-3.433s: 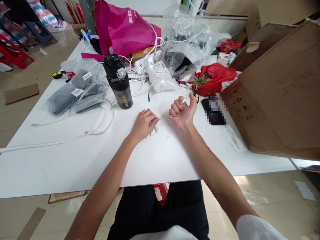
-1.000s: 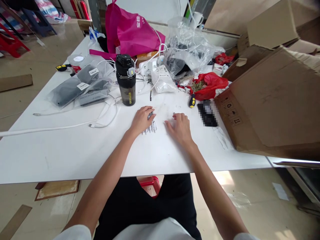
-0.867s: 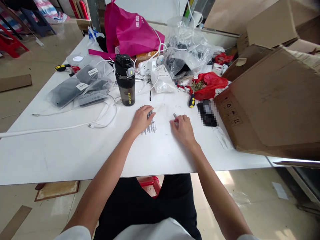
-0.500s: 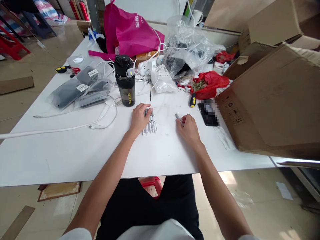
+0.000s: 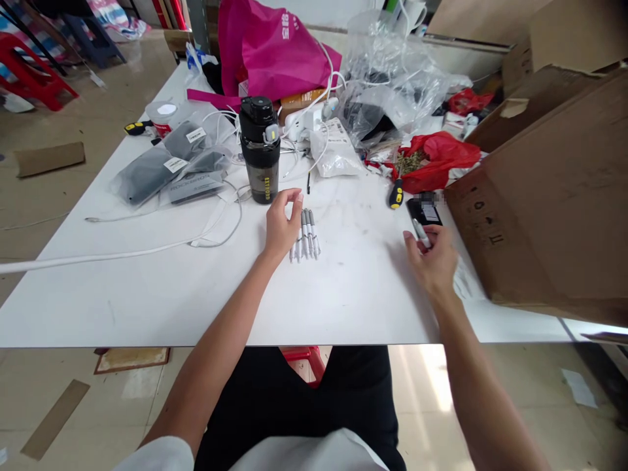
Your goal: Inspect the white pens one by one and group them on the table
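Observation:
Several white-and-grey pens (image 5: pixel 308 234) lie side by side in a row on the white table. At the left end of the row is my left hand (image 5: pixel 281 227), its fingers loosely curved and the thumb apart from the index finger, with nothing visible in it. Farther right, my right hand (image 5: pixel 436 256) grips a single pen (image 5: pixel 420 233) of the same look between thumb and fingers. That pen is tilted, its grey end pointing away from me, just in front of a black phone-like object (image 5: pixel 424 210).
A black drink bottle (image 5: pixel 260 154) stands behind my left hand. A yellow-and-black screwdriver (image 5: pixel 396 194) and red plastic bag (image 5: pixel 432 160) lie at the back right. The cardboard box (image 5: pixel 549 203) fills the right side. Bagged goods (image 5: pixel 159 167) and white cables (image 5: pixel 142 251) lie left.
My right hand has carried its pen to the right, away from the row, up to the black object. My left hand has lifted its fingers off the pens, exposing their grey ends.

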Motion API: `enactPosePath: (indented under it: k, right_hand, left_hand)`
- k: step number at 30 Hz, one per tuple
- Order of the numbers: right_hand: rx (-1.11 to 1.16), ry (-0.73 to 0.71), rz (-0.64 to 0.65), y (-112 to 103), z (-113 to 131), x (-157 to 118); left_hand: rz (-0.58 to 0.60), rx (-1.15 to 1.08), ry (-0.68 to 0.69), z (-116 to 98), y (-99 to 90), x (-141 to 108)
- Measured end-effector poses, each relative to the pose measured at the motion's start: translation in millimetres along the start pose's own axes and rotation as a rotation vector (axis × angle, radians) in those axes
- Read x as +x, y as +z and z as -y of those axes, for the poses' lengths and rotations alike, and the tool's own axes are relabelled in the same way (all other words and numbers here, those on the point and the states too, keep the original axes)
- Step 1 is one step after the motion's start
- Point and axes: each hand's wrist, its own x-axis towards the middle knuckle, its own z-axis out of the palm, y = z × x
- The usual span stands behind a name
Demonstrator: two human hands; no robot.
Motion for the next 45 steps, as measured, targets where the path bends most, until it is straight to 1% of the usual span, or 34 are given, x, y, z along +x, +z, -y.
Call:
enactPosePath:
  k: [2, 4, 6, 8, 10, 15, 22, 30, 38, 45]
  right_hand:
    - [-0.167, 0.085, -0.024, -6, -13, 0]
    - [-0.326, 0.131, -0.013, -10, -21, -1]
    - [-0.437, 0.152, 0.014, -11, -23, -3]
    - [-0.491, 0.153, 0.036, -11, -22, -4]
    - [-0.499, 0.139, 0.031, -9, -19, -4]
    - [-0.462, 0.109, -0.028, -8, -18, -7]
    - [-0.425, 0.067, 0.007, -8, -23, -9]
    - [-0.428, 0.094, -0.006, -8, -26, -8]
    - [-0.447, 0.143, -0.061, -2, -30, -7]
    - [-0.461, 0.142, -0.085, -1, -32, -6]
  left_hand:
    - [-0.004, -0.005, -0.029, 0, -0.1, 0]
    - [0.001, 0.005, -0.050, 0, 0.0, 0]
    - [0.012, 0.024, -0.055, 0, 0.3, 0]
    - [0.025, 0.032, -0.051, -1, 0.4, -1]
    - [0.040, 0.031, -0.042, -3, 0.3, -1]
    - [0.062, 0.038, -0.022, -3, 0.3, -2]
    - [0.075, 0.044, -0.023, -4, 0.5, -2]
    - [0.075, 0.030, -0.004, -2, 0.7, -2]
    - [0.085, 0.041, 0.006, -1, 1.4, -2]
    - [0.090, 0.029, -0.005, -2, 0.7, -2]
